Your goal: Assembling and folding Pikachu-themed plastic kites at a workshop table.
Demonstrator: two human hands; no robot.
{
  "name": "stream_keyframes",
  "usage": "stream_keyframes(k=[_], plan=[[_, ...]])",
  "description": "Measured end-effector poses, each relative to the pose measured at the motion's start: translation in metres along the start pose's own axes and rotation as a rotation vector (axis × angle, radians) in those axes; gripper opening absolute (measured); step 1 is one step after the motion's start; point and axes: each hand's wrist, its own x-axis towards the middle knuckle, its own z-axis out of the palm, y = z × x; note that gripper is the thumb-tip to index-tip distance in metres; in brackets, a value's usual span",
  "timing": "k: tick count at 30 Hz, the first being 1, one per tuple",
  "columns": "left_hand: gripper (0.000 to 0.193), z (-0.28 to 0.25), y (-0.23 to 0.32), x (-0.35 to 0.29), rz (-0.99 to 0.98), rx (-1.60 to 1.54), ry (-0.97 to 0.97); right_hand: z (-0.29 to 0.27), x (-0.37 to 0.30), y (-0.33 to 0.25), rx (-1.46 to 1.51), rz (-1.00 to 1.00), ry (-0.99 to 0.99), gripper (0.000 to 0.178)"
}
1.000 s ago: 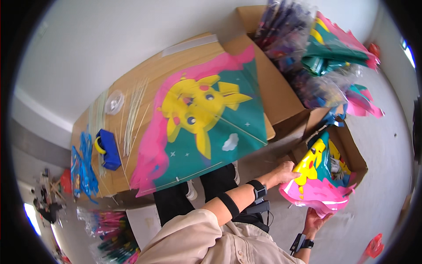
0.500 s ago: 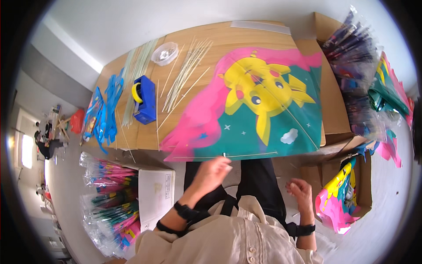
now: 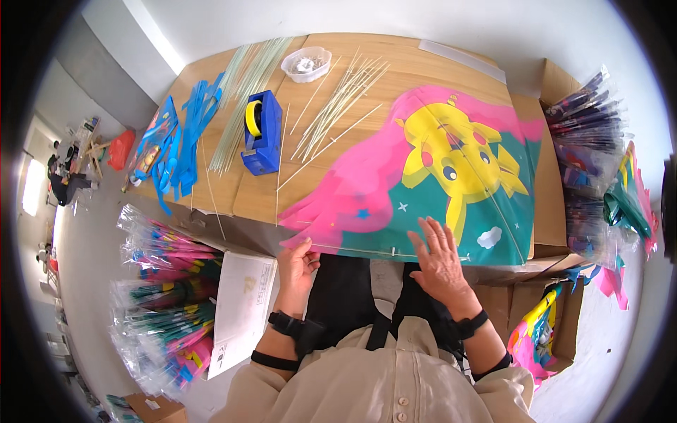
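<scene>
A kite of pink and green sheet, printed with an upside-down yellow cartoon figure, lies on the table with its near edge over my lap. Along that edge runs a thin stick, with a small white piece on it. My left hand is closed at the pink near-left corner, its thumb and fingers pinching the edge. Fingers spread, my right hand rests over the green part near the same edge, holding nothing. Another thin rod crosses the figure toward the near-right corner.
Loose thin sticks, a blue tape dispenser, a clear bowl of small white parts and blue strips lie on the wooden table. Bagged kites stand at left; cardboard boxes with more kites are at right.
My left hand has gone from the middle of the kite's near edge to its left corner. My right hand has risen from beside my lap onto the green edge. The view has shifted.
</scene>
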Motion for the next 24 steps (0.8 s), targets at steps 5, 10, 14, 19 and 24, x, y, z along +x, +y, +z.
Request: stream_keyframes(k=[5, 10, 14, 19, 24], plan=[[0.020, 0.024, 0.026, -0.021, 0.184, -0.104, -0.109, 0.029, 0.031, -0.017, 0.010, -0.146, 0.185, 0.044], [0.020, 0.002, 0.026, -0.007, 0.338, 0.157, -0.029, 0.047, 0.051, -0.008, 0.293, 0.061, 0.360, 0.027], [0.023, -0.011, 0.023, 0.021, 0.751, 0.646, 0.091, 0.044, 0.056, -0.006, 0.339, 0.144, 0.351, 0.023], [0.020, -0.016, 0.044, 0.046, 0.624, 0.959, 0.089, 0.047, 0.057, -0.003, 0.336, 0.182, 0.353, 0.017], [0.013, 0.000, 0.059, 0.045, 0.880, 1.179, 0.128, 0.046, 0.061, 0.000, 0.347, 0.192, 0.372, 0.013]])
